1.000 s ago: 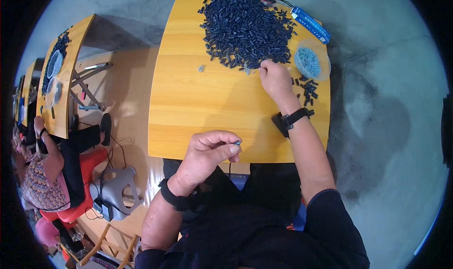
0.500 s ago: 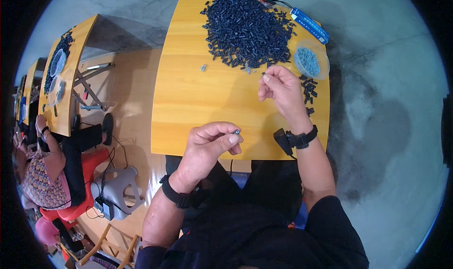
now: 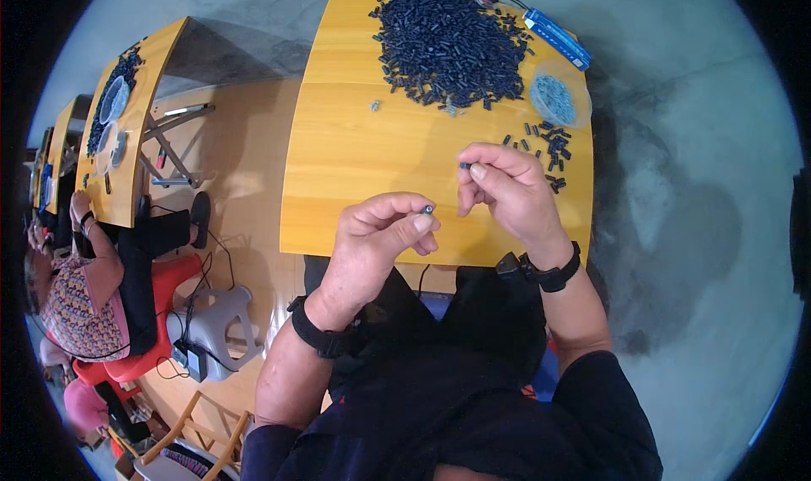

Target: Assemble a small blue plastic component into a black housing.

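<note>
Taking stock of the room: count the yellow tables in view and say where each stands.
3. The nearest yellow table lies under both hands; a second table stands to its left; a third table shows only as a sliver at the far left edge. More may be hidden beyond the rim.

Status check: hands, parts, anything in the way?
Left hand pinching small round-tipped part. Right hand pinching small dark piece. Both over yellow table; nothing between.

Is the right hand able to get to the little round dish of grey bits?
Probably yes: the right hand is raised just short of the dish, with only a few loose black pieces between them.
</note>
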The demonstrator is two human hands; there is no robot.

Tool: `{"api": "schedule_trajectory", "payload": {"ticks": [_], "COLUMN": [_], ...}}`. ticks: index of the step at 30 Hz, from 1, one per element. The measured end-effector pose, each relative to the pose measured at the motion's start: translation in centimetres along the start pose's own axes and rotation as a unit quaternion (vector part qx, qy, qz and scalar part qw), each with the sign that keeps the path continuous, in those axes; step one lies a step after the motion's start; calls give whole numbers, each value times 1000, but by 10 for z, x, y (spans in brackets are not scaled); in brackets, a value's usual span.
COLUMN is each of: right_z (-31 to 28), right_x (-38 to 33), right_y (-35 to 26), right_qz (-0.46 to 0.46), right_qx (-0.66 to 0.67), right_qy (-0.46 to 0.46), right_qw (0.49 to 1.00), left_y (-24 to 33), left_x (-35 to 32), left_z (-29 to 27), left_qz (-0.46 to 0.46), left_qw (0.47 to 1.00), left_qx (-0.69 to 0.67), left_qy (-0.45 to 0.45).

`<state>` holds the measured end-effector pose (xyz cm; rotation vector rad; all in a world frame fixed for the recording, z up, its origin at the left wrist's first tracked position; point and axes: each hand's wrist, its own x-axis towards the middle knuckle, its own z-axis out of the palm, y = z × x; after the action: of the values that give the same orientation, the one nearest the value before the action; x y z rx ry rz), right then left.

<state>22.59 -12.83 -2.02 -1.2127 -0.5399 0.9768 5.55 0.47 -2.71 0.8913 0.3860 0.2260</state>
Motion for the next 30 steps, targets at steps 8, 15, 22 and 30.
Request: {"api": "schedule_trajectory", "payload": {"ticks": [8, 15, 22, 30], "right_z": [16, 29, 45, 45], "right_x": [-15, -31, -31, -24], "right_y": [-10, -2, 6, -10], "right_qz": [22, 48, 12, 43], "right_qx": [2, -116, -90, -134], "right_qy": [22, -15, 40, -32], "right_qw": [1000, 992, 995, 990], "left_y": [6, 6, 2, 0], "left_x": [-4, -1, 0, 0], "left_z": [6, 4, 3, 2], "left_qz": [2, 14, 22, 0], "left_qw": [1000, 1000, 998, 999], "left_qx": [-4, 9, -28, -47], "left_qy": [-10, -25, -43, -15]}}
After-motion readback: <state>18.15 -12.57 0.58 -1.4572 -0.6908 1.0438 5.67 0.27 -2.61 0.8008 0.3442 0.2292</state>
